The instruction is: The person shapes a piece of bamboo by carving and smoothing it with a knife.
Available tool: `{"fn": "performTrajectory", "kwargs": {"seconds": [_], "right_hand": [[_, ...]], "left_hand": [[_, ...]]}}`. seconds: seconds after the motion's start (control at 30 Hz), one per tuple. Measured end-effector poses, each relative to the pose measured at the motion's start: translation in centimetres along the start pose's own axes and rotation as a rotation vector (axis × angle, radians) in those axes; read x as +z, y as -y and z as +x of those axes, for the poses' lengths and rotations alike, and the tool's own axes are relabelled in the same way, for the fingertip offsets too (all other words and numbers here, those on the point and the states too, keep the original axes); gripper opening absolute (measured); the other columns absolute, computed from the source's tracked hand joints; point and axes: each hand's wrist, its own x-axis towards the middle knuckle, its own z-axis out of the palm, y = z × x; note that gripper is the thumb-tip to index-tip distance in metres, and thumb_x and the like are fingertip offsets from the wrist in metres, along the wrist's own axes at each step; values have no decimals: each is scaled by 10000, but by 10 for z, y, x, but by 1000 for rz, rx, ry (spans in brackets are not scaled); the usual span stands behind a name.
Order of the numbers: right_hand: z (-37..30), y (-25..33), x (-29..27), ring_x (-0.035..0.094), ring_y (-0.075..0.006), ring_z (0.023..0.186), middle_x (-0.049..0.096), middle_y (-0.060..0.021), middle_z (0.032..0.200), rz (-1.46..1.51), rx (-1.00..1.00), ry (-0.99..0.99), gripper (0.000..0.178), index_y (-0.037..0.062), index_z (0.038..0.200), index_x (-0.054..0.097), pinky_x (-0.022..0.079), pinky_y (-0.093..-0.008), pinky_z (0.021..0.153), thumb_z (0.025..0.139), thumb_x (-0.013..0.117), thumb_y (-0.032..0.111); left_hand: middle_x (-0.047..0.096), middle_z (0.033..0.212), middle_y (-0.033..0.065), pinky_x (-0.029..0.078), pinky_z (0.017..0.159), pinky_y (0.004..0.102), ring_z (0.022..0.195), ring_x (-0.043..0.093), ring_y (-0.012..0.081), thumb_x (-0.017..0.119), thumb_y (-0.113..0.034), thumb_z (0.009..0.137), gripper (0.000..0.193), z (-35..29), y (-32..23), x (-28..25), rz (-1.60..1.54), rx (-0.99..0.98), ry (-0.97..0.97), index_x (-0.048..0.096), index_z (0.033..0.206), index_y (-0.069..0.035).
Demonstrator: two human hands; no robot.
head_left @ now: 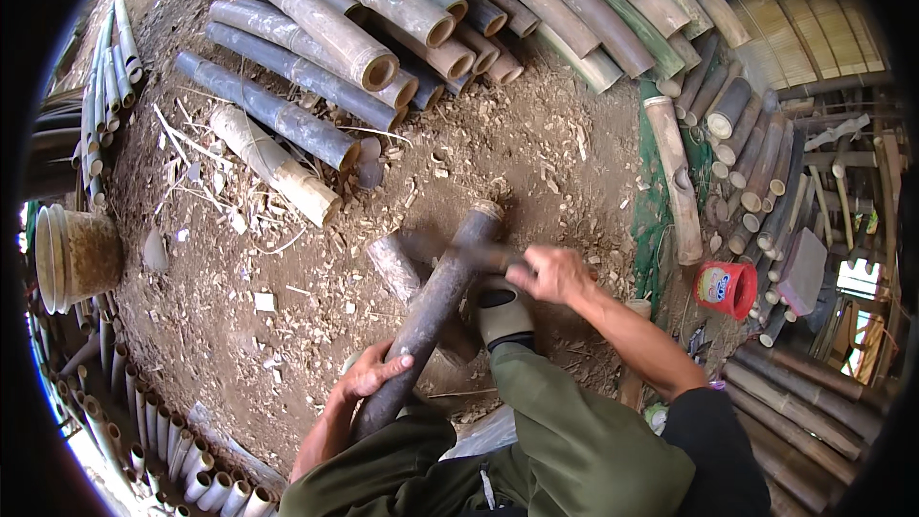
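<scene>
Head view: pole (427, 318) is steadied, probably, by half-curled left hand (371, 375); tool (495, 258), too blurred to name, is clenched by right hand (555, 276).

Bamboo workshop (dirt floor (144, 168)), stacked poles (321, 24), shavings (580, 141)

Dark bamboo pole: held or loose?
Held: the left hand grips the dark bamboo pole near the person's end, thumb over it. Can't tell finger placement underneath.

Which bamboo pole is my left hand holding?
The dark pole crossed by the blurred tool in your right hand; your left hand holds no other.
</scene>
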Motion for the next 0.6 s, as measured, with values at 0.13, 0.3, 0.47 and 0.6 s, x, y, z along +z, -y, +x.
{"fn": "performTrajectory", "kwargs": {"seconds": [0.13,0.3,0.47,0.6], "right_hand": [[25,-8,-2,670,-366,656,655,-176,675,242,457,-98,690,64,826,622,531,-498,640,924,449,725],[8,-19,4,601,-275,523,586,-107,575,66,255,-26,698,77,768,584,458,-422,456,951,394,723],[5,12,-1,618,-308,537,598,-127,585,111,85,9,700,76,790,601,475,-441,510,941,406,731],[14,-25,-4,572,-243,482,578,-98,548,88,411,-33,714,75,790,614,472,-410,462,953,382,730]], "left_hand": [[680,1031,142,527,808,352,891,657,209,683,-573,874,762,4,3,-5,-68,-41,29,565,1289,55],[694,954,137,535,763,338,829,669,205,634,-537,919,646,12,5,-5,-199,-58,92,596,1209,38],[690,1005,150,529,808,362,890,659,217,641,-567,893,688,7,24,-19,-290,-127,121,582,1239,25],[638,1124,163,512,863,379,982,633,239,712,-620,803,885,15,19,-2,-92,48,85,485,1364,26]]}}
